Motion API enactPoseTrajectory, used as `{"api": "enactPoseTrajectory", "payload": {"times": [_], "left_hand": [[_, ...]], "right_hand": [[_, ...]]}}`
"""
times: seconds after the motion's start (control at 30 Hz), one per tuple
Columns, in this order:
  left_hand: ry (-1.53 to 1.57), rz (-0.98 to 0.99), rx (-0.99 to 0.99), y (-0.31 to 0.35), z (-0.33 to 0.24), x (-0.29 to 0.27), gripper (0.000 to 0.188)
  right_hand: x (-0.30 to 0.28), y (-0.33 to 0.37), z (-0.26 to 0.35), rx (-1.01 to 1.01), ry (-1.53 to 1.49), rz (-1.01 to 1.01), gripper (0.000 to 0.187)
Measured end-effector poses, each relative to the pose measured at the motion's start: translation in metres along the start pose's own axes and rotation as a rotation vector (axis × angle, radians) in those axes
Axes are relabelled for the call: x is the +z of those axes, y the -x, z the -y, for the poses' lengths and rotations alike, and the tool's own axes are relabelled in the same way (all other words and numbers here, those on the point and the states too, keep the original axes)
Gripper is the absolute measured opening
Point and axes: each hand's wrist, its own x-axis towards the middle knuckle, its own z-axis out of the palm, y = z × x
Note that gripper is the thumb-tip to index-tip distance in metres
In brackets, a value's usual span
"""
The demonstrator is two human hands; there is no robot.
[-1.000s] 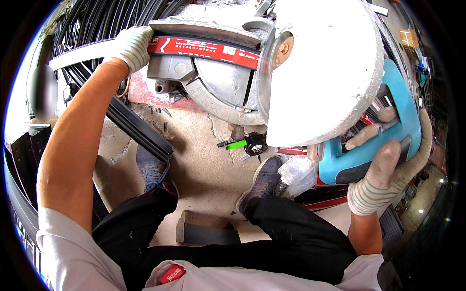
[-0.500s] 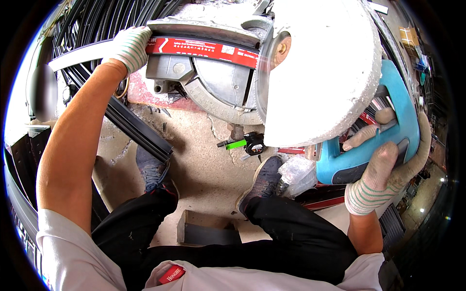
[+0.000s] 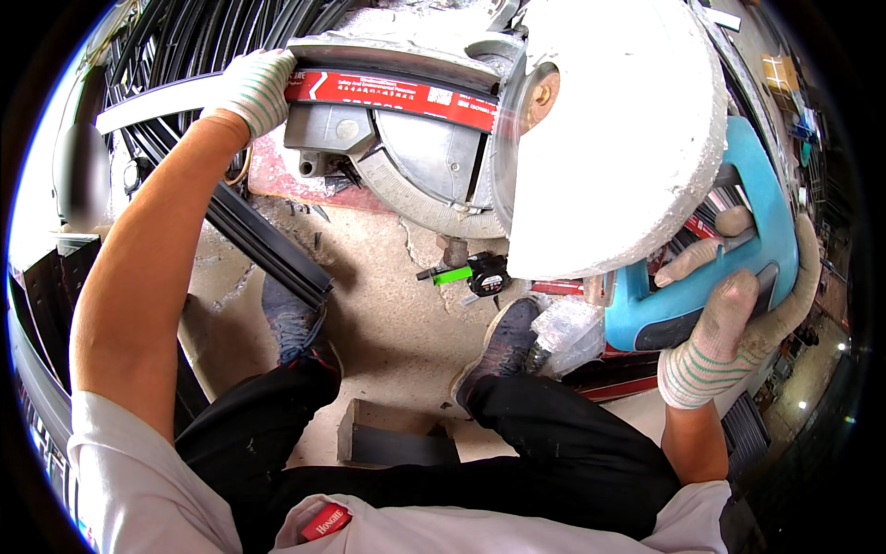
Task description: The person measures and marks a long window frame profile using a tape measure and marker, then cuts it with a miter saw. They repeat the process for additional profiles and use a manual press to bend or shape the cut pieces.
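A miter saw with a large white-dusted blade guard point(image 3: 618, 138) fills the upper right of the view. My right hand point(image 3: 715, 342), in a striped knit glove, wraps around the blue saw handle point(image 3: 771, 212). A long profile strip point(image 3: 397, 98), faced with red printed film, lies along the metal fence point(image 3: 388, 57) on the saw table point(image 3: 420, 152). My left hand point(image 3: 254, 90), also gloved, is closed over the strip left of the fence, and the strip's pale length extends beyond it. At the right, the strip meets the clear blade cover point(image 3: 506, 138); the guard hides what lies behind.
Black profiles point(image 3: 198, 46) are heaped at the upper left; other dark bars point(image 3: 268, 240) slant down toward my left shoe point(image 3: 291, 319). A tape measure point(image 3: 486, 273) lies on the floor below the saw. Crumpled clear plastic point(image 3: 565, 331) sits by my right shoe point(image 3: 503, 342).
The view has shifted slightly, so the saw table, strip and floor items appear a little farther right. Both hands keep their holds on the strip and saw handle.
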Motion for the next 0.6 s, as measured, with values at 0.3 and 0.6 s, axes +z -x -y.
{"api": "enactPoseTrajectory", "payload": {"times": [0.3,0.6], "left_hand": [[-0.045,0.055,0.003,0.000,0.001,-0.003,0.028],[-0.035,0.027,-0.002,-0.001,0.000,-0.001,0.027]], "right_hand": [[-0.009,-0.016,0.006,0.087,0.026,-0.026,0.076],[-0.008,-0.015,0.014,0.247,-0.105,-0.009,0.070]]}}
